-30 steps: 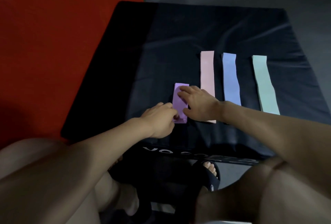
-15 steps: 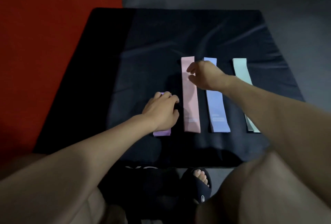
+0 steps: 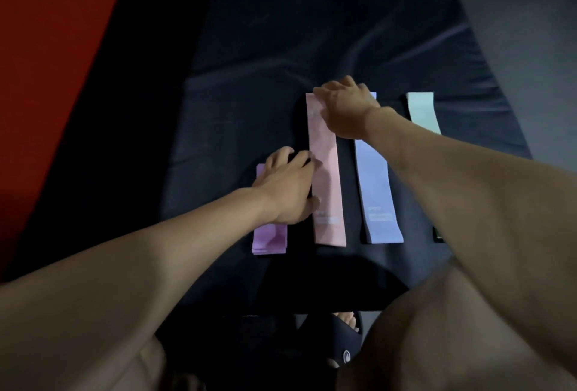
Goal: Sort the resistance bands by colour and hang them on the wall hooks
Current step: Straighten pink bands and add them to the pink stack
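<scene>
Bands are laid out in a row on the black mat (image 3: 281, 47), long sides parallel, near its front edge: folded purple band (image 3: 270, 239) furthest left, then pink band (image 3: 326, 178), blue band (image 3: 376, 190) and mint band (image 3: 421, 109) toward the right edge. Looks like the sorting stage, no hooks in sight yet. Right hand (image 3: 346, 106) sits on the far end of the pink one, fingers curled over it; whether it's pinching or just pressing I can't tell. Left hand (image 3: 287, 184) rests across the purple one, its fingertips reaching the pink one's left edge, fingers bent but not clearly gripping. My guess is the pink one gets folded next, so the far end has to come toward the near end while the left hand pins it.
</scene>
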